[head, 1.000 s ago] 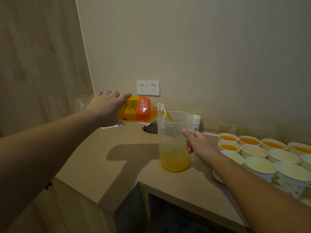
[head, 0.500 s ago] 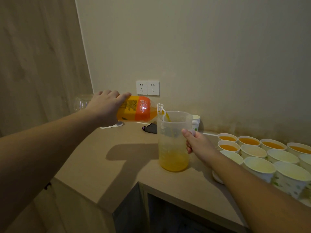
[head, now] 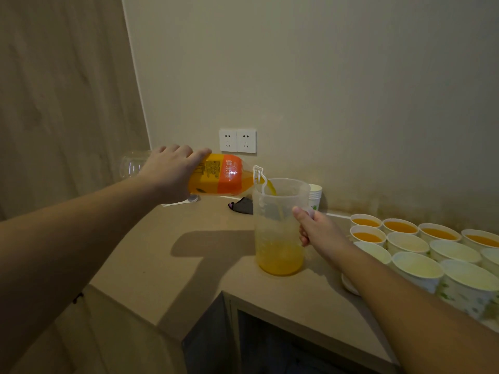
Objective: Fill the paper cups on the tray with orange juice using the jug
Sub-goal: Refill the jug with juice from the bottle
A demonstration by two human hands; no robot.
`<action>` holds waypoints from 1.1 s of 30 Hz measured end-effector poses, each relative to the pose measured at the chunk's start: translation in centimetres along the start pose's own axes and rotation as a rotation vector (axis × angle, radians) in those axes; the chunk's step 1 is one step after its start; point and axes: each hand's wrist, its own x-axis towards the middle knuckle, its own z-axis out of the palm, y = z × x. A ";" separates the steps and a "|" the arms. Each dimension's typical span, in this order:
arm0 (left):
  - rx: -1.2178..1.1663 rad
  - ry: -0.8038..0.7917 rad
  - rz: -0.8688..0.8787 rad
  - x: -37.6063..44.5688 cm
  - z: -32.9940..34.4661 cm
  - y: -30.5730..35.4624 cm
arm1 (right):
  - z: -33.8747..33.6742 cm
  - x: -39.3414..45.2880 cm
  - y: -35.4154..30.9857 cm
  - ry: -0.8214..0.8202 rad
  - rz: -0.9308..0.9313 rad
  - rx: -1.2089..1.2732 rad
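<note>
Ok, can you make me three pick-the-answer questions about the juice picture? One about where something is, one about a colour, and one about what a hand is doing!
1. Where does the jug stand?
A. on the counter, left of the paper cups
B. on the floor
C. on top of the paper cups

2. What colour is the liquid in the jug?
A. green
B. orange
C. purple

3. What is the left hand doing?
A. resting flat on the counter
B. holding a spoon
C. gripping the tipped juice bottle

Answers:
1. A, its base sits on the counter, with the paper cups to its right.
2. B, an orange pool fills the jug's bottom.
3. C, its fingers wrap the bottle, which lies nearly level with its mouth over the jug's rim, while the right hand holds the jug's handle side.
</note>
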 end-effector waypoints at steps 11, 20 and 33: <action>0.012 -0.005 0.008 0.0 -0.1 0.1 | 0.0 0.3 0.4 -0.005 0.008 0.012; 0.016 -0.009 0.005 0.0 -0.2 -0.2 | -0.1 0.1 0.3 -0.003 0.012 0.001; 0.015 -0.011 0.012 0.0 -0.2 0.0 | -0.1 0.2 0.4 -0.007 0.014 0.021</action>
